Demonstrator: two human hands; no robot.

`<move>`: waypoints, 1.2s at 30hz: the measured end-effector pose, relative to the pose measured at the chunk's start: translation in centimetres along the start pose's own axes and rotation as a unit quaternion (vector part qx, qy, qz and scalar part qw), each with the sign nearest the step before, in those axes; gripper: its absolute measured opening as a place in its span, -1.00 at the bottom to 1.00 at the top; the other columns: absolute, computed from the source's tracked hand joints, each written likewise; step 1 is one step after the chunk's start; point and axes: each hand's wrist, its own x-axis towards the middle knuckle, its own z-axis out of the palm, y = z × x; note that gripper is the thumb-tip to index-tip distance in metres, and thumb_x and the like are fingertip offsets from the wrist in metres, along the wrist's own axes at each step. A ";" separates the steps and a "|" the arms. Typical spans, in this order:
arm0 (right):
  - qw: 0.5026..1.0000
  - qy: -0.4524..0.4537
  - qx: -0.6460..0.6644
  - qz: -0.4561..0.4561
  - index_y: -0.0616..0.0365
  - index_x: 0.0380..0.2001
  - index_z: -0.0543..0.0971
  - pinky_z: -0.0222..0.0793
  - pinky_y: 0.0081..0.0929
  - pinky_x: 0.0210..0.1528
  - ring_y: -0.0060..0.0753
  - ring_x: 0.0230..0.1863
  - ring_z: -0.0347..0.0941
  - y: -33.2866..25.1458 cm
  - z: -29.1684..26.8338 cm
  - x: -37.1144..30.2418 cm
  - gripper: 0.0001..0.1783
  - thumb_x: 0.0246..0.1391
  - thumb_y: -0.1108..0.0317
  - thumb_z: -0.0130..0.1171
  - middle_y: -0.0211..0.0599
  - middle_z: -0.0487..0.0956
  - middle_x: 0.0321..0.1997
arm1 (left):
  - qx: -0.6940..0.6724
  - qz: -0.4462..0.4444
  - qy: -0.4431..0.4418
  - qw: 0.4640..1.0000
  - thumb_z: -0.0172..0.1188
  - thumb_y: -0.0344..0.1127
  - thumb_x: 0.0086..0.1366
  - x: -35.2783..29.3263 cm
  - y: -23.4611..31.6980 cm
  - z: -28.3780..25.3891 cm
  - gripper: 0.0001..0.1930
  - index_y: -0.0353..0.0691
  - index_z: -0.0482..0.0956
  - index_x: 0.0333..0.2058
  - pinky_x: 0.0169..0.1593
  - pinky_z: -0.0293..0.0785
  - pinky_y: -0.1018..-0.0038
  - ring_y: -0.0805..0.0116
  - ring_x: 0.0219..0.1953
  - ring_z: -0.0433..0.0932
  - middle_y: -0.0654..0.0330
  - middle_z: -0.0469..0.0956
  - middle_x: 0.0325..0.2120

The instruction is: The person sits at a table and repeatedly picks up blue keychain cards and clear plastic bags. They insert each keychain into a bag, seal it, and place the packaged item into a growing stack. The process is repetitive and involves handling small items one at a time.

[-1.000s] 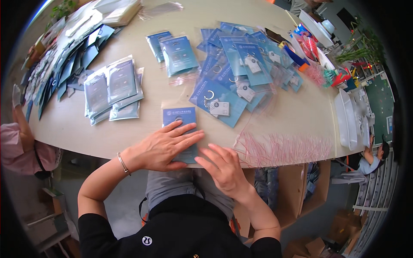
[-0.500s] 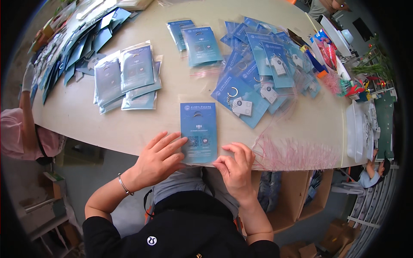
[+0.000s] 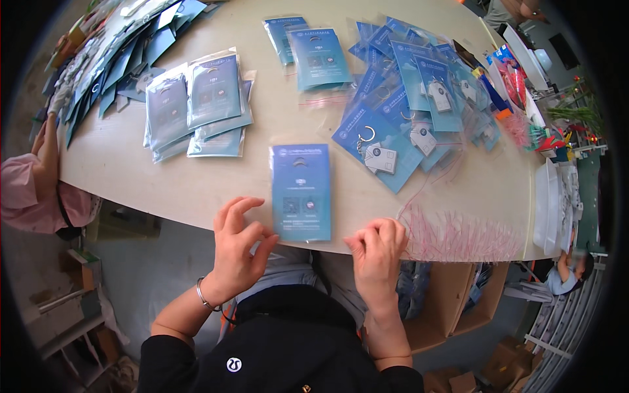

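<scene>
A blue card in a clear plastic bag (image 3: 301, 193) lies flat at the table's front edge, with a hanging slot near its top. My left hand (image 3: 241, 239) is at its lower left corner, thumb and index tip brought together there while the other fingers curl upward. Just off the lower right corner, my right hand (image 3: 380, 252) is closed, thumb pressed to the index finger; whatever is in that pinch is too small to make out. Beyond it on the right lies a heap of blue cards with white shirt-shaped keychains (image 3: 381, 158).
Bagged cards are stacked at left (image 3: 213, 92) and at the back (image 3: 321, 57). Thin pink-and-clear strips (image 3: 458, 236) lie along the front edge at right. More blue cards (image 3: 118, 72) spread at far left beside another person's arm (image 3: 47, 157). Cardboard boxes (image 3: 445, 304) stand below the table.
My right hand has moved right, away from the bagged card's corner. My left hand has slid off the card's face to its lower left corner, fingers now curled.
</scene>
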 end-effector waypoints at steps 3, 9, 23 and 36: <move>1.000 0.014 0.019 0.018 0.09 -0.42 0.53 0.14 -0.18 0.04 -0.15 0.02 0.26 0.6 -0.4 -0.1 -0.75 -0.13 0.28 0.39 -0.33 0.38 -0.18 | 0.011 -0.016 -0.036 0.999 0.36 -0.53 -0.08 0.1 0.4 -0.4 -0.83 -0.19 0.55 -0.50 0.16 0.17 0.17 -0.02 0.10 0.30 0.07 0.43 0.02; 0.992 0.008 0.122 0.009 0.04 -0.29 0.59 0.15 -0.23 0.08 -0.15 0.07 0.26 -0.5 -0.5 1.3 -0.67 -0.21 0.43 0.42 -0.32 0.40 -0.09 | 0.008 -0.010 -0.063 0.998 0.34 -0.49 -0.04 0.2 0.2 -0.9 -0.84 -0.19 0.52 -0.49 0.17 0.16 0.21 0.03 0.13 0.33 0.12 0.46 0.03; 0.989 -0.027 0.054 -0.131 0.03 -0.43 0.57 0.11 -0.18 0.10 -0.19 0.10 0.28 0.2 0.8 2.0 -0.79 -0.20 0.40 0.40 -0.41 0.45 -0.15 | -0.036 0.004 -0.075 0.997 0.33 -0.51 -0.01 0.6 -0.2 -1.5 -0.85 -0.22 0.51 -0.49 0.10 0.28 0.25 0.04 0.13 0.39 0.10 0.49 0.04; 0.985 -0.069 0.119 -0.102 -0.07 -0.37 0.63 0.15 -0.18 0.11 -0.10 0.06 0.29 -0.4 0.0 2.0 -0.67 -0.33 0.43 0.46 -0.37 0.44 -0.14 | -0.047 -0.025 -0.039 0.998 0.30 -0.56 -0.01 0.3 -0.4 -1.1 -0.88 -0.27 0.55 -0.47 0.02 0.37 0.30 0.07 0.03 0.40 0.13 0.54 -0.06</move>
